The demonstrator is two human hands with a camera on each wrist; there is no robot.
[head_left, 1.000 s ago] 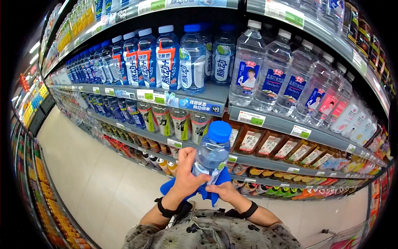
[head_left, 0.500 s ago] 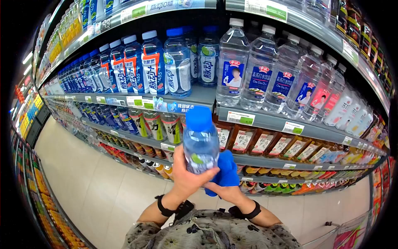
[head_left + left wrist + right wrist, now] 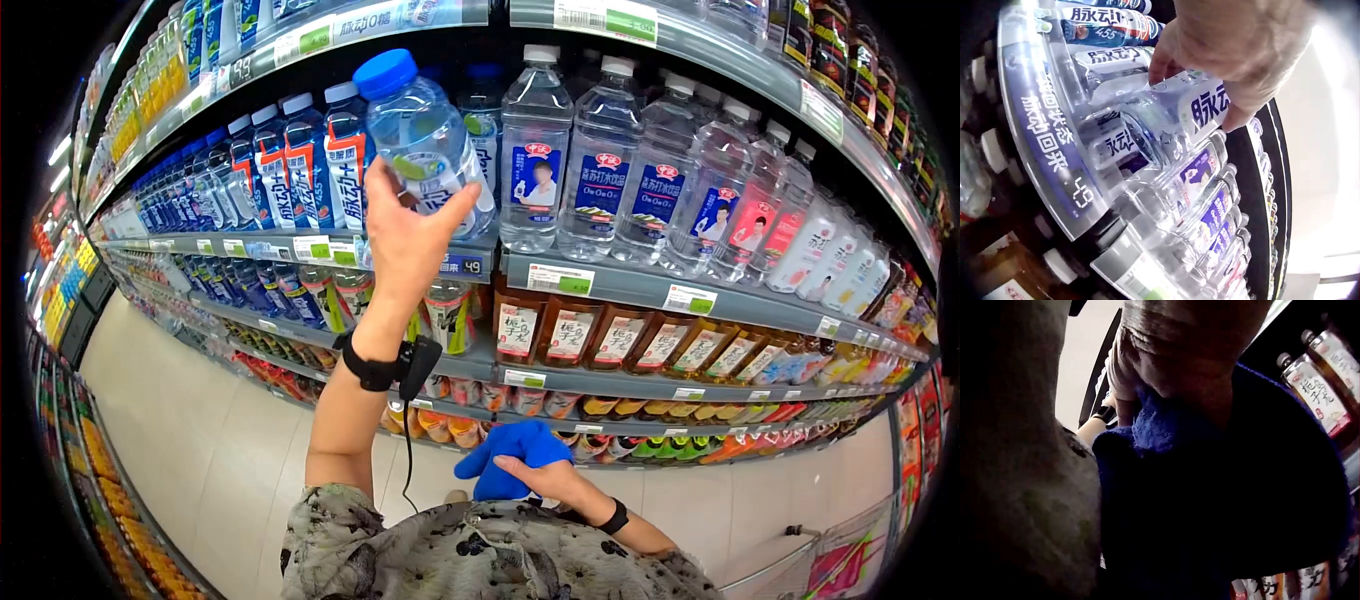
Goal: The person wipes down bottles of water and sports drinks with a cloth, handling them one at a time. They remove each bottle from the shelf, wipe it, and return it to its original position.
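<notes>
My left hand point(image 3: 405, 235) grips a clear plastic drink bottle point(image 3: 408, 120) with a blue cap, raised to the shelf of blue-capped bottles. The bottle tilts, its cap leaning left in the head view. In the left wrist view, thumb and fingers wrap the bottle point(image 3: 1157, 125) at its label, and its base hangs close by the shelf bottles. Low in front of the body, my right hand point(image 3: 548, 480) holds a blue cloth point(image 3: 515, 448). The right wrist view shows the cloth point(image 3: 1157, 428) bunched under the hand, much of it in dark shadow.
To the left stand bottles with orange-and-white labels point(image 3: 300, 165). Clear water bottles point(image 3: 535, 165) line the right side. The shelf edge point(image 3: 600, 285) carries price tags, with brown drink bottles point(image 3: 570, 335) below. A shopping cart point(image 3: 840, 560) stands at lower right.
My left hand has carried the bottle from in front of the body up to the shelf, away from the cloth. The right hand stays low with the cloth. The head view has shifted slightly rightward.
</notes>
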